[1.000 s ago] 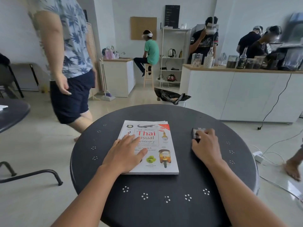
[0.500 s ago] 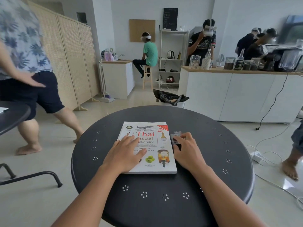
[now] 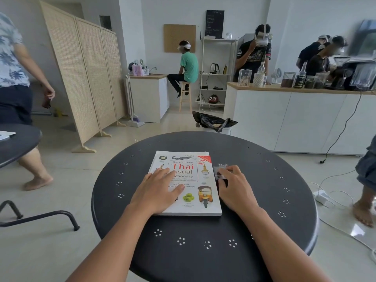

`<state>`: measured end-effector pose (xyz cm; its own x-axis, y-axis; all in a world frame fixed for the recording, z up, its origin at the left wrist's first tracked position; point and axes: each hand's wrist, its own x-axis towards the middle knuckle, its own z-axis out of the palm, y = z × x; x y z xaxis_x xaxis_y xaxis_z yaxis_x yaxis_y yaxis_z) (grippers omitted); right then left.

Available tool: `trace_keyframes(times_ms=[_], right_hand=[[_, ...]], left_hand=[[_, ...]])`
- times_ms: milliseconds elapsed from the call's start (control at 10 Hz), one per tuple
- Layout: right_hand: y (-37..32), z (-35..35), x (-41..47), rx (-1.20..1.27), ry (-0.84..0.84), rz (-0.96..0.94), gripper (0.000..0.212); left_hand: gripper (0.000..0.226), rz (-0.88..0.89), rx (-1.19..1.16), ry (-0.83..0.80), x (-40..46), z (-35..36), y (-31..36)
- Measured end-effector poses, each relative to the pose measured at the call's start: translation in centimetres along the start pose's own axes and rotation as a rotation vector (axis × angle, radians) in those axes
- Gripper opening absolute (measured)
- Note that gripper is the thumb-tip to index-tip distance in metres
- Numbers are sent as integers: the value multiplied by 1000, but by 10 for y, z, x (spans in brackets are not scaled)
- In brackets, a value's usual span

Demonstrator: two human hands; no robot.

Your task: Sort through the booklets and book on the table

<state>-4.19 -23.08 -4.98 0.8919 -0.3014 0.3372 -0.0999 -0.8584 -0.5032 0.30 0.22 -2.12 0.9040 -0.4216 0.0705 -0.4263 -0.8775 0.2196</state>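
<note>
A white Thai visual dictionary (image 3: 193, 188) lies flat in the middle of the round black table (image 3: 254, 220), with thin booklet edges showing under its far side. My left hand (image 3: 156, 192) rests flat on the book's left half, fingers spread. My right hand (image 3: 236, 188) lies on the table against the book's right edge, fingers pressing on a small clear packet (image 3: 220, 169) with something dark inside.
A second dark table (image 3: 20, 143) and a chair leg stand at the left. A person walks past at the far left; another person's leg shows at the right. A white counter (image 3: 295, 119), a folding screen and floor cables surround the table.
My right hand slid the small packet left across the table to the book's right edge. The person at the left walked further left. My left hand stayed on the book.
</note>
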Motion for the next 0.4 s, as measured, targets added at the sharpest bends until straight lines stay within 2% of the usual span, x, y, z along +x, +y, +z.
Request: trace_keyframes(times_ms=[100, 300, 400], right_hand=[[-1, -1, -1, 22, 14, 6, 40], [-4, -19, -11, 103, 6, 48, 45], [12, -39, -40, 169, 24, 35, 38]], left_hand=[[70, 21, -48, 30, 2, 2, -3], [47, 49, -311, 394, -18, -8, -10], [29, 218, -529, 516, -62, -9, -7]])
